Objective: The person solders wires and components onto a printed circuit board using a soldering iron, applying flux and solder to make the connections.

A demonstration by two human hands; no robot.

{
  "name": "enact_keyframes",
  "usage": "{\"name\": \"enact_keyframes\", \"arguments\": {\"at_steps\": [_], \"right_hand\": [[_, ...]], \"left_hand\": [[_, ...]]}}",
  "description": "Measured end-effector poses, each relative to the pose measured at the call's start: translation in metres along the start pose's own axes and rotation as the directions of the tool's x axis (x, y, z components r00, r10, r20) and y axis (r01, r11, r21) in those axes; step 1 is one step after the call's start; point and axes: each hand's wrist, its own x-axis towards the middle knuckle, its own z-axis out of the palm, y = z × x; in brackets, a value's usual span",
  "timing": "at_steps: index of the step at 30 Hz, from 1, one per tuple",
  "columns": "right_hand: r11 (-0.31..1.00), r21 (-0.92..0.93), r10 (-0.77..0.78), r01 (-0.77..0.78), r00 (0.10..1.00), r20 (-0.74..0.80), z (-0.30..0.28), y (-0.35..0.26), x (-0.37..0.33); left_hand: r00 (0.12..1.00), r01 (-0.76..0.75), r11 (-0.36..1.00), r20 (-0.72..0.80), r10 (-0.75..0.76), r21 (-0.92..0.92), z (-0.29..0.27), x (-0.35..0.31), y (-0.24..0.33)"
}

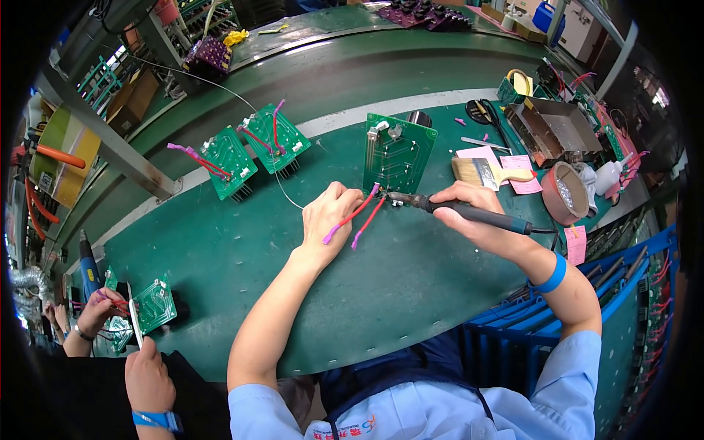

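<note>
The left hand (331, 214) pinches red wires (359, 216) at the lower edge of a flat green circuit board (397, 155). The right hand (477, 213) grips a slim black soldering iron (469, 213). The matte green desk (242, 249) lies open in front of the hands.
</note>
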Motion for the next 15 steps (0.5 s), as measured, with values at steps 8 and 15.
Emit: {"name": "enact_keyframes", "arguments": {"at_steps": [8,15], "right_hand": [[0.993,0.035,-0.115,0.115,0.993,0.005,0.0029,0.0027,0.0001],[0.999,0.031,0.005,-0.006,0.999,0.054,-0.0005,-0.0022,0.0013]], "left_hand": [[1.0,0.002,1.0,0.007,-0.002,-0.031,0.0009,0.0022,0.0019],[1.0,0.015,1.0,0.023,-0.015,-0.019,0.0049,0.0028,0.0015]]}}
